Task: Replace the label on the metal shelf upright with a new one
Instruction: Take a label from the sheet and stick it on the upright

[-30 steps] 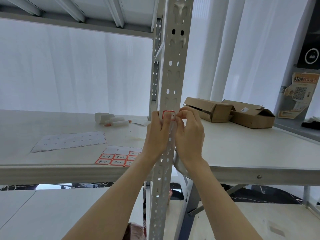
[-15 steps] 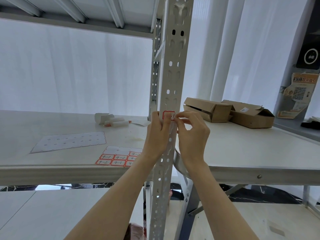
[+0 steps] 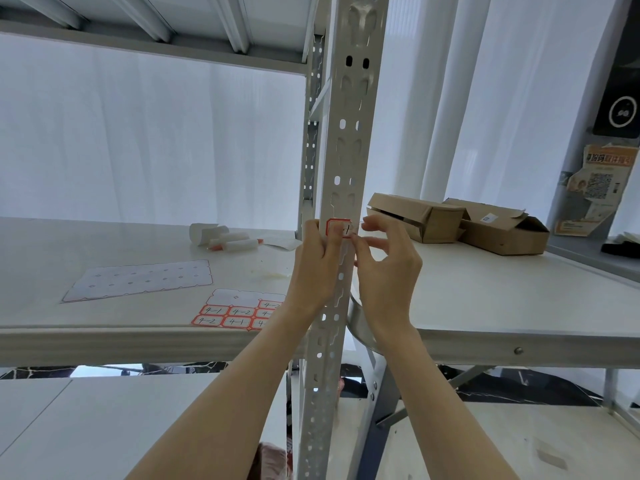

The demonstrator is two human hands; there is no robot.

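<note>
The pale shelf board point(image 3: 104, 244) fills the left middle of the frame. On it lie an emptied backing sheet point(image 3: 138, 280) at centre left, a sheet of red-bordered labels point(image 3: 239, 310) near the front edge (handwritten 4-1 and 4-2), a few white paper rolls point(image 3: 221, 239) farther back, and a paper scrap point(image 3: 282, 242) beside them. On the surface at right point(image 3: 485, 296), two opened cardboard boxes point(image 3: 460, 225) sit touching.

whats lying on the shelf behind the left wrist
A sheet of red-bordered labels marked 4-1 and 4-2, top row blank. The left hand, gripping the upright, and its wrist cover the sheet's right end, so how many labels lie there cannot be seen.
</note>
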